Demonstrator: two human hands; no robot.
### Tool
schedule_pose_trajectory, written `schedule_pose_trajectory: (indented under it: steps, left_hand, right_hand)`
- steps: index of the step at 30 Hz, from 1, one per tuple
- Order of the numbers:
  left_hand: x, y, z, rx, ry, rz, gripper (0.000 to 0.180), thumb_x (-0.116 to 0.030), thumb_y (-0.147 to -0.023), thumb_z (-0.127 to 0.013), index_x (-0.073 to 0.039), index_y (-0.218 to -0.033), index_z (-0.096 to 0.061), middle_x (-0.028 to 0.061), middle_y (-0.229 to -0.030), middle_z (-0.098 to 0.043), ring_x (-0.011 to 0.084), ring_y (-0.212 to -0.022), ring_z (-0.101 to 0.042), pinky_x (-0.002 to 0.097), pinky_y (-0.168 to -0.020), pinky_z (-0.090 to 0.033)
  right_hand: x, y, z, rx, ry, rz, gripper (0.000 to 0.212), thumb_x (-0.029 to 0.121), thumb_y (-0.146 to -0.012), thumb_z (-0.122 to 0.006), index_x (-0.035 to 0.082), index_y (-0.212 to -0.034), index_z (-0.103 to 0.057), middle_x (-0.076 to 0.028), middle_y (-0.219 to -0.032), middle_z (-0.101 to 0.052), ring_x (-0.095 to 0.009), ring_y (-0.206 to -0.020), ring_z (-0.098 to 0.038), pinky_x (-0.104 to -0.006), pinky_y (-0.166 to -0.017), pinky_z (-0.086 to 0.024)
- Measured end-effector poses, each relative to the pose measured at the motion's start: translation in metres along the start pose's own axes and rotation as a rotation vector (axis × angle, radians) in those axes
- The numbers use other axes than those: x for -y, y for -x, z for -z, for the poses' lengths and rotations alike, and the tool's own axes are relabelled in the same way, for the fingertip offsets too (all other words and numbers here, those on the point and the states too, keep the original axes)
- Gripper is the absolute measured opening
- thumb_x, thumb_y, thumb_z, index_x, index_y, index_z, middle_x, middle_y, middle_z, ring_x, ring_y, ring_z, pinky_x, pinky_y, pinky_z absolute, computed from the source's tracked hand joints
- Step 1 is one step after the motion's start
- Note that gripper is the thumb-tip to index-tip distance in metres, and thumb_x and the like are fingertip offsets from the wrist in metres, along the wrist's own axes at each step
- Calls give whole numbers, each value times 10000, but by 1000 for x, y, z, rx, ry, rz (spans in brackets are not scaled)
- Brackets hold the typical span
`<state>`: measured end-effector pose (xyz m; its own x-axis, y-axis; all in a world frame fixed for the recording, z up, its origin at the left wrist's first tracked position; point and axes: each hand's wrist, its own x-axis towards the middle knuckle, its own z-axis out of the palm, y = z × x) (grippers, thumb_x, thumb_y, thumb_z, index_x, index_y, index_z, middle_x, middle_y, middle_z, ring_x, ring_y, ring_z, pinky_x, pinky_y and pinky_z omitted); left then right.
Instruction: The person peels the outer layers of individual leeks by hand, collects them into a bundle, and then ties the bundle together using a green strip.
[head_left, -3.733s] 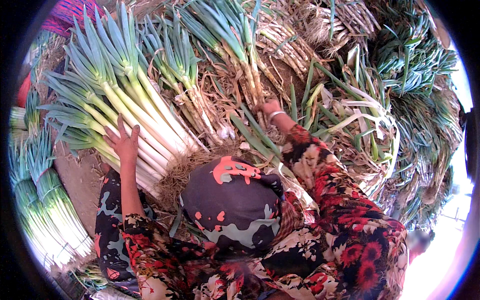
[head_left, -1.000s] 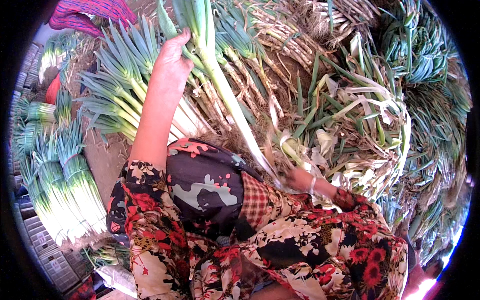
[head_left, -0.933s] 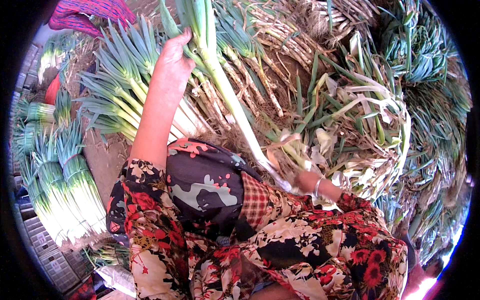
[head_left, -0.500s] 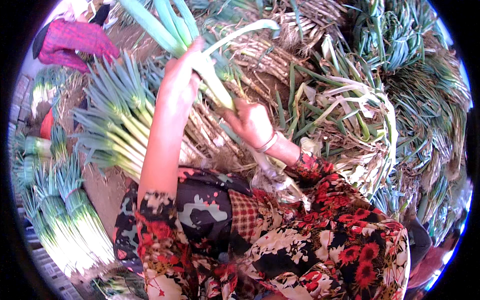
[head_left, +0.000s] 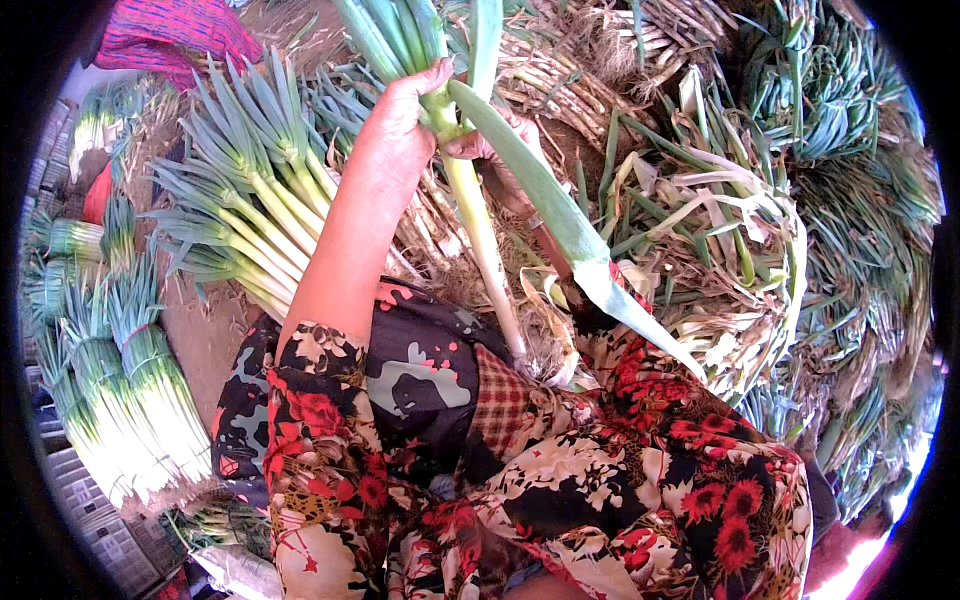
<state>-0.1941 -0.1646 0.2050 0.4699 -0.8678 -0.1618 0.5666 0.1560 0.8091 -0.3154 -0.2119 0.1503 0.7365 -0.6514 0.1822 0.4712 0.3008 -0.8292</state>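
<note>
A long green onion (head_left: 465, 200) slants in front of me, leaves up, its white end and roots down by my lap. My left hand (head_left: 405, 120) is closed round it where the leaves begin to fan out. Just to the right, my right hand (head_left: 505, 150) pinches at the same spot on the stalk, partly hidden behind a bent leaf. That broad leaf (head_left: 540, 195) hangs down across my right wrist and tapers toward my sleeve. Trimmed green onions (head_left: 270, 205) lie in a fanned pile to the left of my left forearm.
Unpeeled stalks (head_left: 435, 235) lie beyond my lap. At right is a heap of stripped leaves (head_left: 710, 240). Tied bundles (head_left: 150, 385) stand at left, near a grey crate (head_left: 95, 500). More leafy bundles (head_left: 830, 90) fill the far right. Red-and-blue patterned cloth (head_left: 180, 35) shows at the far left.
My right hand has moved up the stalk to beside my left hand. A leaf now bends down to the right. The onion stands steeper, and both hands have shifted a little right.
</note>
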Motion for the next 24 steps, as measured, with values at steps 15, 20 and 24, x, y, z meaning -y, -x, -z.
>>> schedule_pose_trajectory:
  steps: [15,20,24]
  left_hand:
    - [-23,22,25,-85,36,-46,194,-173,-838,-569,-56,-971,-490,137,-915,-601,166,-722,-565,277,-621,-470]
    - [-9,13,25,-84,-4,-58,213,-136,-821,-584,-26,-985,-502,150,-855,-620,236,-783,-615,351,-738,-496]
    - [-6,16,25,-157,-37,3,269,-145,-784,-626,-9,-985,-509,140,-828,-605,256,-801,-589,381,-668,-483]
  right_hand:
    - [-11,135,170,-437,1614,-332,701,378,-627,-756,-90,-1069,-477,-185,-878,-595,-277,-775,-593,-376,-689,-482]
    - [-1,88,19,-212,784,51,771,241,-647,-753,34,-1274,-354,-152,-954,-594,-222,-845,-596,-328,-770,-476]
    - [23,32,-31,90,736,511,439,30,-703,-640,28,-1121,-507,-91,-825,-587,-171,-796,-581,-284,-704,-483]
